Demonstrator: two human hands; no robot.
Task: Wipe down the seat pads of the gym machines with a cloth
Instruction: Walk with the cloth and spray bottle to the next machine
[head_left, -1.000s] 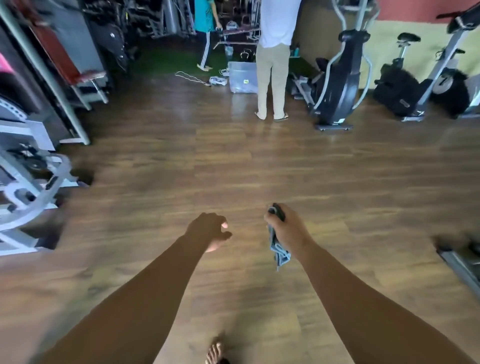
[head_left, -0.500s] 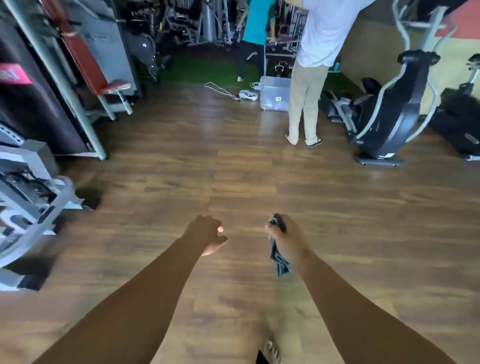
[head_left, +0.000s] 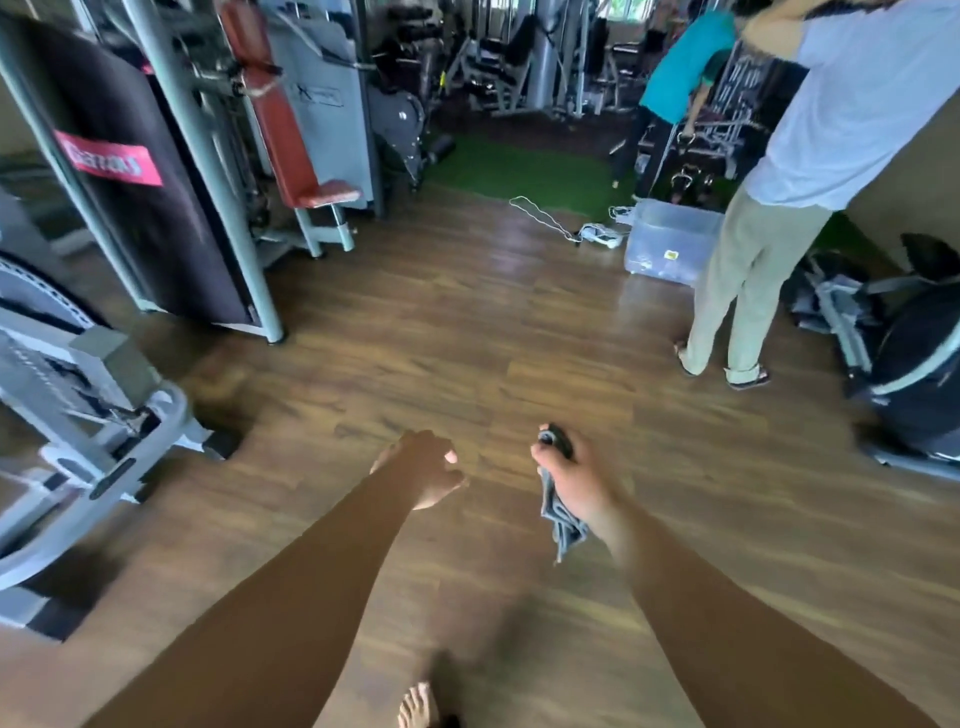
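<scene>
My right hand (head_left: 576, 478) grips a grey cloth (head_left: 558, 519) whose loose end hangs below the fist over the wooden floor. My left hand (head_left: 423, 467) is held out beside it with fingers loosely curled and holds nothing. A gym machine with a red seat pad (head_left: 330, 193) and a red back pad (head_left: 278, 114) stands far ahead on the left, well out of reach of both hands.
A grey machine frame (head_left: 104, 447) crowds the near left. A person in beige trousers (head_left: 743, 291) stands at the right by a clear plastic box (head_left: 670, 244) and a black elliptical trainer (head_left: 914, 364). Another person in teal (head_left: 680, 78) bends at the back. A white cable (head_left: 545, 218) lies on the floor.
The view has moved forward and swung left: the red-padded machine, the box and the standing person are nearer. Both hands keep their pose, the cloth still in my right hand.
</scene>
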